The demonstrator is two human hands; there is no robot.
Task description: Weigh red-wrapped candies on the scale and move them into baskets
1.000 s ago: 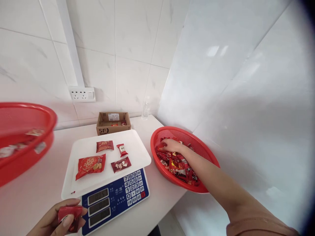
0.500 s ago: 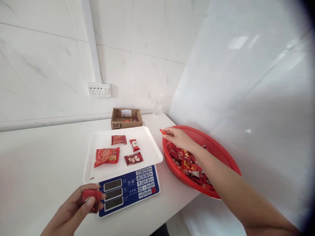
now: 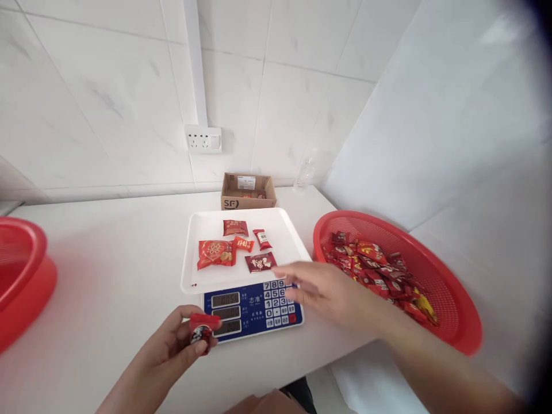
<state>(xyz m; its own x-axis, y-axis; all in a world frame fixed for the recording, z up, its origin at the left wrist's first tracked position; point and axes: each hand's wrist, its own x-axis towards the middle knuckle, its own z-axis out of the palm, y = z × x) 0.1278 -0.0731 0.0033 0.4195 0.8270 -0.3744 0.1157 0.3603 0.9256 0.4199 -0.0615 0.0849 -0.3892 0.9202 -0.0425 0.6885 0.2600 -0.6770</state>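
My left hand point(image 3: 170, 348) is closed on a small red candy packet point(image 3: 202, 329) in front of the blue scale point(image 3: 252, 307). My right hand point(image 3: 325, 290) hovers open over the scale's keypad and holds nothing. The white scale tray point(image 3: 284, 227) carries several red snack packets; the largest is a big red packet point(image 3: 215, 253), and a small orange-red packet point(image 3: 244, 244) lies beside it. To the right stands a red basket point(image 3: 452, 310) with many red packets inside.
A small cardboard box point(image 3: 248, 192) stands against the tiled wall behind the scale, with a clear bottle point(image 3: 305, 172) in the corner. Another red basket point(image 3: 19, 276) sits at the left edge. A wall socket point(image 3: 203, 138) is above the counter.
My right hand lifted a small packet out of the right basket, set it on the tray and drew back over the keypad. The view swung to the left. My left hand kept its packet.
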